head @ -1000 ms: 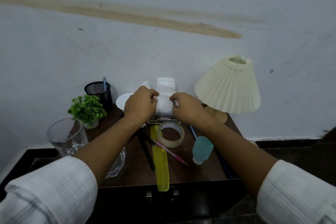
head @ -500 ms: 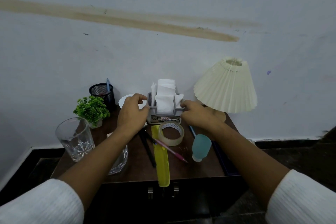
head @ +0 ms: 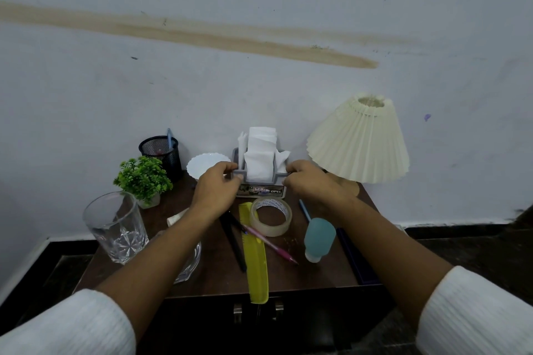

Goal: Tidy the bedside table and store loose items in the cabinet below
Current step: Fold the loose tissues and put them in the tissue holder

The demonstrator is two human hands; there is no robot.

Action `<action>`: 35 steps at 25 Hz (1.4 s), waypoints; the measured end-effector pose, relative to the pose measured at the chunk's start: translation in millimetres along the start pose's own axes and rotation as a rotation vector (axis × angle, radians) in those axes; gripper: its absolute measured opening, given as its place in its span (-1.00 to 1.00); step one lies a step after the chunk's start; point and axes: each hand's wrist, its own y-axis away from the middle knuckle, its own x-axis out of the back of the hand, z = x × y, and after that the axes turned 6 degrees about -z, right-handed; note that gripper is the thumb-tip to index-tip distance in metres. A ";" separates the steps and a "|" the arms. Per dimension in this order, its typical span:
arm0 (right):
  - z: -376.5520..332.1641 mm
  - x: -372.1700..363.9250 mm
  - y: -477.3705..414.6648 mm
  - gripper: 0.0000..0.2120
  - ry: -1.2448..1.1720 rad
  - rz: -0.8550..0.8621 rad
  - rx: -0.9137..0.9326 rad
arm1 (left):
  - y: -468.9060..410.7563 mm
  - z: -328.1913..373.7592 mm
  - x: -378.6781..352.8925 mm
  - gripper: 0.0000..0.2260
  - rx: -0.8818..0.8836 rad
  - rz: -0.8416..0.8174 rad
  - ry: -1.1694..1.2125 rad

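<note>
Standing against a pale stained wall, the dark wooden counter carried everything else, with the cabinet doors below it shut. Right of the tissue holder leaned a cream pleated lamp. Left of the holder sat a white scalloped dish, a black mesh pen cup, a small green plant and, nearer the viewer, a cut-glass tumbler.

The holder itself, grey plastic stuffed with white tissues, stood at the back centre. The left hand pinched its left end and the right hand its right end, both closed on it. It looked light and rigid, though the tissues were soft and could spill if tipped; gripping both ends low seemed safest. Its front label read "OPEL"; smaller print was illegible.

In front of the holder lay a roll of clear tape with unreadable printing, a yellow comb overhanging the edge, a teal bottle, a pink pen and a black pen.
</note>
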 end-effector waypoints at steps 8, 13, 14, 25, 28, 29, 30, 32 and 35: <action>-12.7 0.4 -13.9 -0.46 0.176 0.027 0.119 | -6.3 -1.1 -2.7 -0.66 -0.019 0.000 0.021; -18.3 -3.5 -23.6 -0.71 0.245 0.061 0.111 | -5.0 -0.4 -0.3 -0.65 -0.029 -0.019 0.009; -17.9 -4.5 -24.4 -0.78 0.228 0.092 0.141 | -5.0 -0.4 0.2 -0.65 -0.033 -0.024 0.006; -10.2 -2.9 -24.4 -0.66 0.361 0.114 0.234 | -2.5 -1.4 1.6 -0.59 -0.048 -0.070 0.024; -14.7 -1.4 -24.6 -0.52 0.317 0.066 0.205 | -3.3 -2.5 2.1 -0.58 -0.048 -0.076 0.023; -15.4 -1.4 -25.8 -0.47 0.275 0.053 0.188 | -3.3 -2.6 2.0 -0.58 -0.045 -0.077 0.021; -15.7 -1.2 -26.9 -0.40 0.248 0.044 0.172 | -2.9 -2.4 2.0 -0.58 -0.045 -0.079 0.019; -13.0 -1.4 -26.4 -0.25 0.256 0.024 0.145 | -2.7 -2.7 1.6 -0.58 -0.046 -0.083 0.016; -4.9 -0.8 -22.6 -0.22 0.286 -0.015 0.145 | -4.2 -4.0 1.5 -0.57 -0.050 -0.084 0.015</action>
